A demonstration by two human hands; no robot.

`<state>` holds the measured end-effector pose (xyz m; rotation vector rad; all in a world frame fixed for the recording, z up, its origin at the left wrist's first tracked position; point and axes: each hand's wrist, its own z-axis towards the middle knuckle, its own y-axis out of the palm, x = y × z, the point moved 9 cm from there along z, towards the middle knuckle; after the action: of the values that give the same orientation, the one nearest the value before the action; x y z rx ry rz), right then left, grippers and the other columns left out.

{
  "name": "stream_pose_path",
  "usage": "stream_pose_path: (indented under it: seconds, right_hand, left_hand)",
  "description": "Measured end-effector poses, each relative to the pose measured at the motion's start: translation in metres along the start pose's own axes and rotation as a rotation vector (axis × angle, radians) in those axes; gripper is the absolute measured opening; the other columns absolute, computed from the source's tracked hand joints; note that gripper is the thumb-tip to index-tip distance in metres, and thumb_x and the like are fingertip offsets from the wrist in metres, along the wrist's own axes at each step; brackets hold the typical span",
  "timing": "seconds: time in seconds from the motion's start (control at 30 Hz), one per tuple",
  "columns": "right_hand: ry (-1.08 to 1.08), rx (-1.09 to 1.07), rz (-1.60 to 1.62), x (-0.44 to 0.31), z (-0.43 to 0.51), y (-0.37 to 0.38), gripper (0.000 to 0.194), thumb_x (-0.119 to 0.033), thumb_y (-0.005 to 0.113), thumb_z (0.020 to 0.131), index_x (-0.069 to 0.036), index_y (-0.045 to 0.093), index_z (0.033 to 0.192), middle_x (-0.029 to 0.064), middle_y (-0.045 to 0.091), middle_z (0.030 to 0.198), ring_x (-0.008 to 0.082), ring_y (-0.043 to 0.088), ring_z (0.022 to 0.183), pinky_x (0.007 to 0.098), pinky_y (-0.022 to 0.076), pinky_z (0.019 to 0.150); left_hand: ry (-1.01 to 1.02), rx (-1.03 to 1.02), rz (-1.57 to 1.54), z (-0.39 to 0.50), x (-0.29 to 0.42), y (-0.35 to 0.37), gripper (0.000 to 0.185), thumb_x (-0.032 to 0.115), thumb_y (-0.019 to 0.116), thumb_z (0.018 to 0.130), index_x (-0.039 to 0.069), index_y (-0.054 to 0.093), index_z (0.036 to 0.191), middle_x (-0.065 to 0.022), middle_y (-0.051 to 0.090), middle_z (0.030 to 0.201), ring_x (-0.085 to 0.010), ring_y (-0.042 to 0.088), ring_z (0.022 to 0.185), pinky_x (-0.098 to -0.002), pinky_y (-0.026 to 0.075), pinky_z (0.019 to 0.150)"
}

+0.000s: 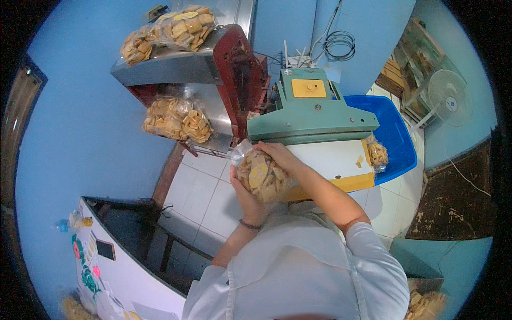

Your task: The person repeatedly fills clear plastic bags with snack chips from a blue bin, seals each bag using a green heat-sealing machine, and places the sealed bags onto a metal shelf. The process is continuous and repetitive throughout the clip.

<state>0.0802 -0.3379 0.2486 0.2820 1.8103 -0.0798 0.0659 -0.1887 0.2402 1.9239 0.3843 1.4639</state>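
Observation:
Between my two hands is a clear plastic bag of crackers with an oval yellow label on its front. My left hand cups the bag from its left side and below. On the upper right, my right hand grips it near the neck. The bag's loose top points up and left, close to the jaw of a green bag sealing machine. A white board with yellow edging extends from the machine's front, just right of the bag.
Left of the sealer, a red and metal machine carries filled bags on top and more bags below. A blue tub holds a filled bag. At lower left, a white table bears a phone. A fan stands right.

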Motion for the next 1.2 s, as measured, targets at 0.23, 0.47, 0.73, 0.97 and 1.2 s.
stream_pose_path:
  seconds: [0.23,0.47,0.73,0.97,1.2]
  right_hand:
    - [0.146,0.085,0.298,-0.004,0.002,-0.005,0.046,-0.04,0.049,0.103,0.002,0.065,0.115,0.0105,0.069,0.108,0.0197,0.066,0.093,0.0319,0.0532,0.083]
    - [-0.041,0.413,0.561,0.025,-0.028,-0.036,0.042,-0.035,0.051,0.102,0.001,0.061,0.121,0.0096,0.067,0.112,0.0196,0.064,0.099,0.0349,0.051,0.088]
    - [-0.336,0.757,0.564,0.025,-0.08,-0.095,0.027,-0.027,0.05,0.103,-0.005,0.061,0.114,0.0065,0.063,0.11,0.0177,0.06,0.102,0.0322,0.0483,0.09]
    - [-0.404,0.864,0.488,0.028,-0.103,-0.158,0.02,-0.023,0.054,0.102,-0.006,0.062,0.108,0.0049,0.063,0.104,0.0155,0.058,0.095,0.0316,0.0475,0.086]
    - [-0.995,0.645,0.095,-0.171,-0.247,-0.093,0.019,-0.011,0.061,0.095,-0.009,0.064,0.113,0.0071,0.066,0.107,0.0176,0.063,0.095,0.0308,0.0495,0.081]
  left_hand:
    - [-0.108,-0.063,-0.049,0.028,0.002,0.014,0.068,0.057,0.026,0.104,0.01,0.021,0.153,-0.0143,0.043,0.147,-0.0286,0.049,0.131,-0.0405,0.044,0.107]
    - [-0.202,-0.244,0.061,0.048,0.005,0.038,0.062,0.05,0.028,0.106,0.008,0.022,0.152,-0.0141,0.041,0.141,-0.0246,0.046,0.129,-0.0377,0.043,0.106]
    - [0.343,-0.296,0.798,0.074,-0.019,0.063,0.039,0.038,0.035,0.108,0.001,0.046,0.108,-0.0109,0.051,0.103,-0.0246,0.05,0.102,-0.0378,0.04,0.094]
    - [0.286,-0.271,0.886,0.053,-0.056,0.095,0.034,0.029,0.034,0.107,0.001,0.052,0.1,-0.0139,0.056,0.096,-0.0306,0.055,0.094,-0.0387,0.043,0.089]
    - [0.338,-0.342,0.926,0.017,-0.026,0.083,0.03,0.026,0.035,0.106,0.002,0.052,0.107,-0.0159,0.054,0.102,-0.0308,0.054,0.099,-0.0385,0.042,0.092]
